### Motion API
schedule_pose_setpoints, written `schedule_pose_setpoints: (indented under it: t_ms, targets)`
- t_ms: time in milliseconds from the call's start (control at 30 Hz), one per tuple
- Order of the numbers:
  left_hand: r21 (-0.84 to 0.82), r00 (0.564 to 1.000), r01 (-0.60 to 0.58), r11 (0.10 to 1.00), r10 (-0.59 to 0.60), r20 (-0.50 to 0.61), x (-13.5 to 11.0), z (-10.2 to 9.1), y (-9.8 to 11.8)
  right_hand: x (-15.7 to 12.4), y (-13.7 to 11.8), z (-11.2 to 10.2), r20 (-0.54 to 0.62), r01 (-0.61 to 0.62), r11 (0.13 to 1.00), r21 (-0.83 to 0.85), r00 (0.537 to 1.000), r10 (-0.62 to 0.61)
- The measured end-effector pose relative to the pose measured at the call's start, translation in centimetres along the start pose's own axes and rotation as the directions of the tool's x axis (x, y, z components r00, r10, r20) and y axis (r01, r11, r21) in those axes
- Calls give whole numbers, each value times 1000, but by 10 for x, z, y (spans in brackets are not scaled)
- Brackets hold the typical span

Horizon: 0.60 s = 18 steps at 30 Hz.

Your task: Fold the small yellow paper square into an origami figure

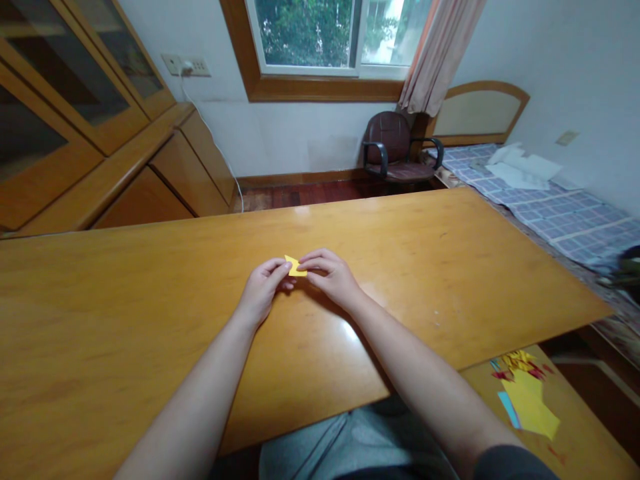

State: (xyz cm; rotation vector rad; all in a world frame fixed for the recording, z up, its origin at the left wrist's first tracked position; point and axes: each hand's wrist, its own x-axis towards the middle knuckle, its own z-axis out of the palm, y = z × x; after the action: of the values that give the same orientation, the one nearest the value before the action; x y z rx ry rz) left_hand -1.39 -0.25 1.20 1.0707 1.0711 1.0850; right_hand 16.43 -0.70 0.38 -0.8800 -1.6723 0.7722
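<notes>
A small folded piece of yellow paper (295,267) lies on the wooden table (150,313) in front of me. My left hand (263,291) pinches its left side, fingers curled together. My right hand (333,277) holds its right side, fingertips pressed on the paper. Both hands rest on the tabletop, almost touching each other.
A lower wooden surface (575,440) at the bottom right bears yellow sheets (533,407), a blue sheet and red and yellow paper scraps (517,363). Behind the table stand a dark office chair (395,150), a bed (565,207) on the right and wooden cabinets (90,140) on the left.
</notes>
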Motion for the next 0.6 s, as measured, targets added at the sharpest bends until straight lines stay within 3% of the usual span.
schedule_pose_setpoints:
  t_ms: [167,333,433,600]
  targets:
    - [21,999,-9,1000,10,-40,1,1,-2,0,-2,-2,-3,4,1000,6,1000,-4]
    - [79,998,-43,996,47,-44,2,1,-4,1,-2,-3,-94,-182,979,90,977,190]
    - [109,997,-61,992,65,-34,2,0,-5,0,4,1,-32,-306,937,167,949,315]
    - [150,997,-71,986,75,-19,2,-1,-5,0,8,5,34,-350,932,95,937,349]
